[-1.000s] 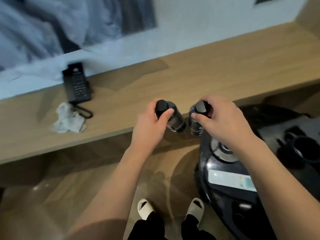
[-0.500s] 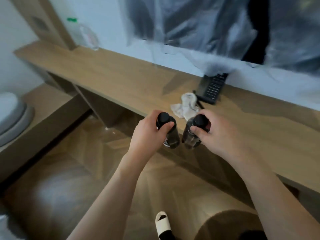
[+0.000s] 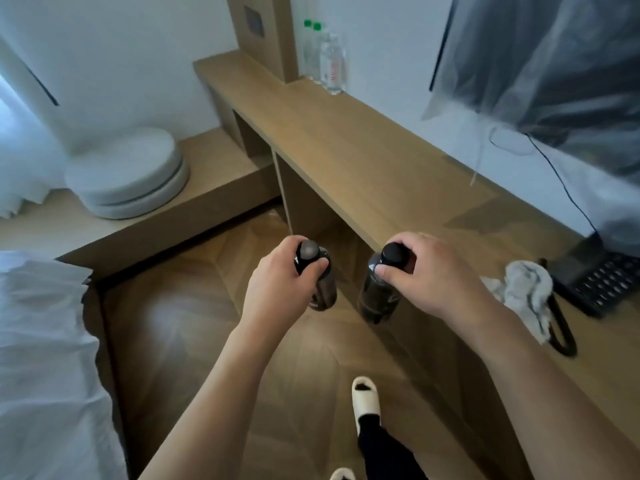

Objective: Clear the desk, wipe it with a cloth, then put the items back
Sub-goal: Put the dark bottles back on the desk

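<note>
Bottles drifted apart: left hand, right hand gripping (possibly midair).

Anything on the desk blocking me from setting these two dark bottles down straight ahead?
Nothing visible. The desk ahead is bare; cloth and phone lie right, clear bottles at the far end.

Likely a hotel room: bed, long desk, phone.

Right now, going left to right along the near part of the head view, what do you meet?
White bed sheet → left hand gripping a dark black-capped bottle → right hand gripping a second dark bottle → crumpled grey-white cloth → black desk telephone.
</note>
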Demonstrator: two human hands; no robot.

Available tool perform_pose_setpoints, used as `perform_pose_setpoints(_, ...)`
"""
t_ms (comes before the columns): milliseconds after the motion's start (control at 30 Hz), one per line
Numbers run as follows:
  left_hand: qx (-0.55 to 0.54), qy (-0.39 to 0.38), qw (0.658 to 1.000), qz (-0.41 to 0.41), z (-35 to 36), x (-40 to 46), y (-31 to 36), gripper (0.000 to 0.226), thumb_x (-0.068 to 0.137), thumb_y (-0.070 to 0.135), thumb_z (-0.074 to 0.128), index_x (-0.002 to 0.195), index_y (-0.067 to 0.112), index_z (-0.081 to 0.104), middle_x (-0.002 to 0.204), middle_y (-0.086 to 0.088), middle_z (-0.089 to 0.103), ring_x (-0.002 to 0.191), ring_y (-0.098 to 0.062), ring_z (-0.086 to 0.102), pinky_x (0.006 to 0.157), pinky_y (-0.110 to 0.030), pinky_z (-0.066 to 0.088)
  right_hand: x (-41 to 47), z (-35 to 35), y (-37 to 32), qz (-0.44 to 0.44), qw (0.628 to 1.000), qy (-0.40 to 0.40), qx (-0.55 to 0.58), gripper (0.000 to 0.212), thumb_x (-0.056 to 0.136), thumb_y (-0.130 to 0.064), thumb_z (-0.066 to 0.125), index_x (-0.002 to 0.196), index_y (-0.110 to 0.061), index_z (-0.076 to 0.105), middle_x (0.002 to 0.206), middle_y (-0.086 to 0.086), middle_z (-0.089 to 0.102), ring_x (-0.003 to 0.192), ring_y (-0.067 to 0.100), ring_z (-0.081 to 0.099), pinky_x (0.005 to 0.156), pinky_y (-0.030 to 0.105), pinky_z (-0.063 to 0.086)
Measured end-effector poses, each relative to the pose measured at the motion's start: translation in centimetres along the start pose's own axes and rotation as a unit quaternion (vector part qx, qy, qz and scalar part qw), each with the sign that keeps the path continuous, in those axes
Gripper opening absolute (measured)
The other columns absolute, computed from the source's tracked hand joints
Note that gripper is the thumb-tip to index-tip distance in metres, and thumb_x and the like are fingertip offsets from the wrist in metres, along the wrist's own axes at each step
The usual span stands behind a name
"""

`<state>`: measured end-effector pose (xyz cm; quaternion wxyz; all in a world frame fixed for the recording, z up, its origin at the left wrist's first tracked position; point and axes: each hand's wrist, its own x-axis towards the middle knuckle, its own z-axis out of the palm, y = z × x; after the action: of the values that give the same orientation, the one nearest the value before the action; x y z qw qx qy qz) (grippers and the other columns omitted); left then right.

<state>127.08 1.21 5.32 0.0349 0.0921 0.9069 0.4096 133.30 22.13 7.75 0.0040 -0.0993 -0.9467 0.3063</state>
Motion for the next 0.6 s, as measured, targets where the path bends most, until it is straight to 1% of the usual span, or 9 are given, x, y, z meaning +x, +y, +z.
perform_pose_setpoints(67,0.006,0.018,1.0,-0.011,-0.7,2.4,-0.1,0.02,0.092,0.037,0.069,0.11,0.031,0.062,0.096,0.015,0.067,0.092,-0.007,0.063,0.076,-0.031,0.052,3.3,-0.2,0.2,-0.008,1.0,-0.003,0.01,0.021,0.086,-0.042,0.071,0.101,-0.034,0.058,0.095,-0.019,0.057,0.087,0.007,0.055,0.065,0.019,0.039)
perform_pose_setpoints(133,0.008,0.046,0.999,-0.02,-1.5,5.1,0.4,0.02,0.091,0.039,0.069,0.108,0.032,0.062,0.094,0.015,0.067,0.09,-0.009,0.063,0.077,-0.035,0.053,6.6,-0.9,0.0,-0.024,0.999,-0.01,0.018,0.02,0.085,-0.043,0.071,0.097,-0.033,0.059,0.093,-0.019,0.058,0.084,0.004,0.054,0.064,0.019,0.041)
perform_pose_setpoints(233,0.006,0.077,0.997,-0.016,-2.5,9.4,2.1,0.022,0.091,0.037,0.07,0.11,0.03,0.062,0.093,0.013,0.067,0.085,-0.013,0.063,0.078,-0.04,0.055,11.6,-2.5,-0.3,-0.044,0.999,0.003,0.032,0.019,0.083,-0.044,0.071,0.093,-0.033,0.06,0.09,-0.018,0.06,0.083,0.006,0.056,0.069,0.03,0.049)
perform_pose_setpoints(267,0.003,0.086,0.996,-0.01,-2.7,10.8,2.6,0.023,0.091,0.035,0.07,0.112,0.028,0.062,0.093,0.013,0.067,0.084,-0.01,0.063,0.078,-0.039,0.055,13.2,-2.9,-0.4,-0.047,0.998,0.011,0.037,0.019,0.083,-0.044,0.071,0.093,-0.033,0.06,0.089,-0.018,0.061,0.083,0.007,0.057,0.071,0.033,0.051)
perform_pose_setpoints(300,-0.002,0.094,0.996,-0.003,-2.9,12.2,3.0,0.024,0.092,0.034,0.07,0.114,0.027,0.062,0.094,0.014,0.066,0.083,-0.006,0.063,0.075,-0.033,0.055,14.7,-3.3,-0.5,-0.054,0.998,0.019,0.041,0.02,0.083,-0.044,0.071,0.094,-0.033,0.06,0.088,-0.018,0.061,0.082,0.006,0.057,0.072,0.035,0.053)
perform_pose_setpoints(367,-0.018,0.104,0.994,0.003,-3.0,14.7,3.4,0.024,0.093,0.033,0.07,0.115,0.028,0.061,0.095,0.016,0.065,0.084,0.002,0.062,0.066,-0.018,0.05,17.5,-3.8,-0.8,-0.063,0.997,0.026,0.046,0.019,0.083,-0.042,0.072,0.095,-0.033,0.06,0.089,-0.019,0.06,0.082,0.006,0.056,0.073,0.035,0.053)
perform_pose_setpoints(400,-0.023,0.104,0.994,0.002,-3.0,15.8,3.4,0.025,0.093,0.033,0.07,0.116,0.029,0.061,0.095,0.017,0.065,0.085,0.006,0.061,0.064,-0.013,0.046,18.8,-3.9,-0.9,-0.065,0.996,0.028,0.049,0.019,0.084,-0.041,0.072,0.095,-0.033,0.059,0.089,-0.019,0.059,0.082,0.006,0.056,0.073,0.034,0.053)
perform_pose_setpoints(467,-0.022,0.091,0.996,0.0,-3.2,18.0,3.1,0.025,0.093,0.034,0.069,0.117,0.029,0.061,0.095,0.018,0.064,0.084,0.005,0.06,0.064,-0.012,0.044,21.2,-3.8,-1.1,-0.064,0.996,0.034,0.056,0.018,0.084,-0.04,0.071,0.094,-0.033,0.059,0.089,-0.019,0.059,0.083,0.006,0.055,0.071,0.033,0.052)
perform_pose_setpoints(600,-0.009,0.05,0.999,-0.009,-3.8,23.7,2.0,0.025,0.094,0.036,0.068,0.116,0.028,0.062,0.094,0.018,0.065,0.086,0.0,0.061,0.066,-0.014,0.044,27.0,-2.9,-1.7,-0.056,0.996,0.033,0.053,0.018,0.085,-0.044,0.07,0.095,-0.034,0.058,0.089,-0.018,0.059,0.083,0.005,0.056,0.07,0.03,0.052)
